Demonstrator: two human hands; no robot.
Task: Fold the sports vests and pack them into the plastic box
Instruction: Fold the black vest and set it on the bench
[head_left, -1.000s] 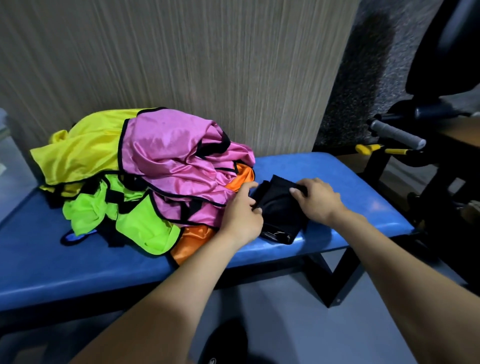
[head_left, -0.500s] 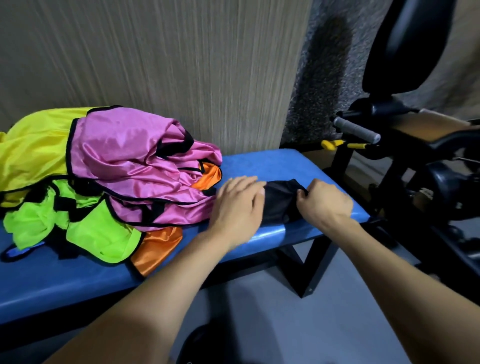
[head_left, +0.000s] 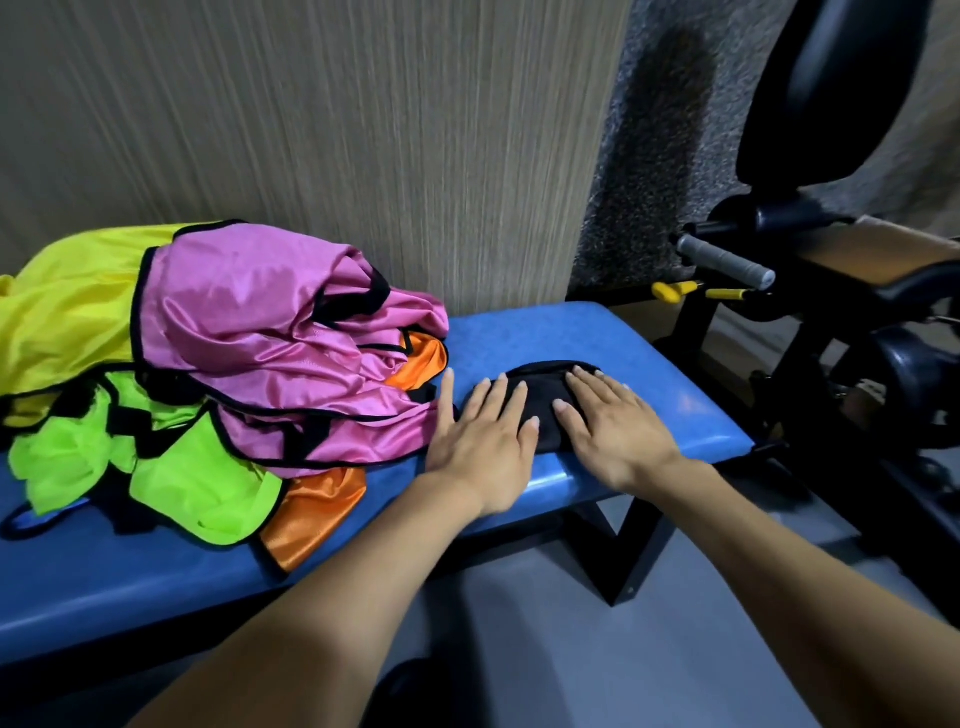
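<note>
On the bench (head_left: 597, 338), the vest pile (head_left: 234, 364) lies at nine o'clock of the folded vest (head_left: 543, 395), just beside it.

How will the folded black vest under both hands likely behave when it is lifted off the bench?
The black vest is probably floppy: both the left hand and right hand press it flat, so the fold may spring open. It looks thin, likely light. The pink vest beside it shines, hinting at slippery fabric.
</note>
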